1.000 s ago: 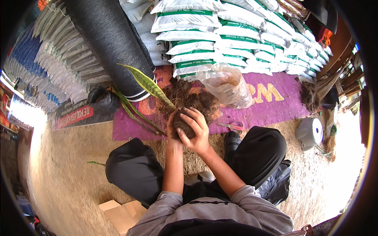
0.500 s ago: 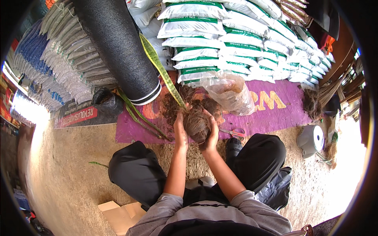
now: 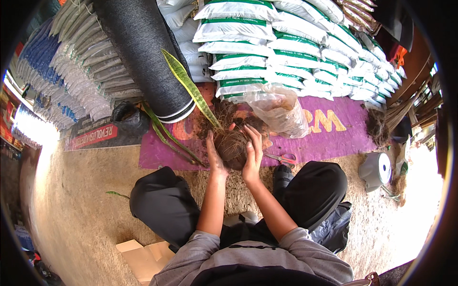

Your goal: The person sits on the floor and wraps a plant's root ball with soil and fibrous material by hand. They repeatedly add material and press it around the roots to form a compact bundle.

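Note:
Between my two palms is the root ball of a snake plant (image 3: 231,151), a rounded brown lump wrapped in thin roots. Its single long leaf (image 3: 186,83), green with yellow edges, leans up and to the left. My left hand (image 3: 216,159) presses the ball's left side, fingers pointing away from me. On the right side my right hand (image 3: 253,155) curves round it, with fingertips near the top. Dark loose soil (image 3: 224,112) lies just beyond, partly hidden by the hands. More snake plant leaves (image 3: 164,133) rest to the left on the purple banner.
Red-handled scissors (image 3: 286,159) lie right of my hands. A clear plastic bag (image 3: 281,114) with brown contents stands beyond them on the purple banner (image 3: 334,140). A black mesh roll (image 3: 143,57), a black pot-like bag (image 3: 128,119) and stacked white sacks (image 3: 238,52) line the far side.
The root ball has turned slightly, and its leaf tilts further left and lower. My right hand's fingers have shifted up over the ball's right side.

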Action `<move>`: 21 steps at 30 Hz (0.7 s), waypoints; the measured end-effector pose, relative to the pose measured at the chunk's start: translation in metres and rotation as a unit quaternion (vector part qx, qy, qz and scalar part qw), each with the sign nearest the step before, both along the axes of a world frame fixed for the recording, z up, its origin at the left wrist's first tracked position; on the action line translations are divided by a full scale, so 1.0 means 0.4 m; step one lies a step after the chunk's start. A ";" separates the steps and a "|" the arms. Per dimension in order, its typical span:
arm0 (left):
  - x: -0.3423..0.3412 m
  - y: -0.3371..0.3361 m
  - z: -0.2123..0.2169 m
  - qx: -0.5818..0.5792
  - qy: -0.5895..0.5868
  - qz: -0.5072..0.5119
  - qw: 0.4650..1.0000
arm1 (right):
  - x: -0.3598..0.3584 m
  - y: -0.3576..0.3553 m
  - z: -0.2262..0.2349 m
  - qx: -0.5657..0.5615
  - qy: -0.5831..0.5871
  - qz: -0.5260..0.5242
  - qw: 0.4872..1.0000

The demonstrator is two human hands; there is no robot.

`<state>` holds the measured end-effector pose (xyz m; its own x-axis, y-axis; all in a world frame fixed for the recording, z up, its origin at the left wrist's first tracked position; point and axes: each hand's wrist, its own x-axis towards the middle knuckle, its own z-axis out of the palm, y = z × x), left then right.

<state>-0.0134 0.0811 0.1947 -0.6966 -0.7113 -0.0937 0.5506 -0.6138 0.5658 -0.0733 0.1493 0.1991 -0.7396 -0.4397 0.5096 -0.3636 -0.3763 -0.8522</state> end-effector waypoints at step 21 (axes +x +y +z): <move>-0.041 0.047 -0.096 0.100 -0.047 0.038 0.993 | -0.047 -0.002 -0.083 0.029 -0.039 0.046 0.998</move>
<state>-0.0300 0.1000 0.1564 -0.6239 -0.7214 -0.3006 0.5498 -0.6785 0.4871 -0.0920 0.1484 0.1658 -0.7317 -0.5344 0.4230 -0.2607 -0.3540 -0.8982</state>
